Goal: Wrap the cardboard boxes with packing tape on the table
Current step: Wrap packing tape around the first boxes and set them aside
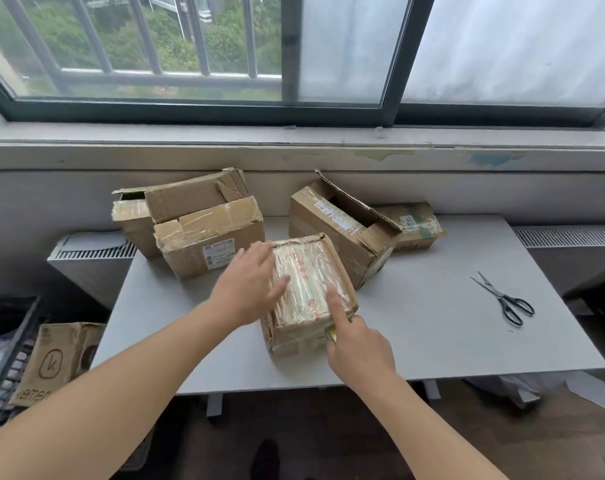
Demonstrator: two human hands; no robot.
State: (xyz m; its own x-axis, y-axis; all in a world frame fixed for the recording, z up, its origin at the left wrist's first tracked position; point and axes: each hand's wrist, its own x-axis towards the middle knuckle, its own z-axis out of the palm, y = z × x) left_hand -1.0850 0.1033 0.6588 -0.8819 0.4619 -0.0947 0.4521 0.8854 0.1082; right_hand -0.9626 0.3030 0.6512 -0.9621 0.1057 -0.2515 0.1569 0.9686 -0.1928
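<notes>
- Waiting boxes [211, 237], upper left of centre: set back by the wall, leaving working room.
- Left hand [256, 285], centre: flat, fingers straight, steadying the taped box [308, 271] on the table [432, 323].
- Right hand [358, 348], lower centre: forefinger presses tape down; other fingers curl round a yellowish object [330, 336], probably the roll.
- Scissors [505, 299], right: within reach for cutting.

Soft window [155, 46] daylight (bowed edges), blurred hands [249, 289]

Creased brown cardboard box [308, 299] under glossy crinkled tape, matt smooth grey table [432, 323], shiny metal scissors [503, 298]
</notes>
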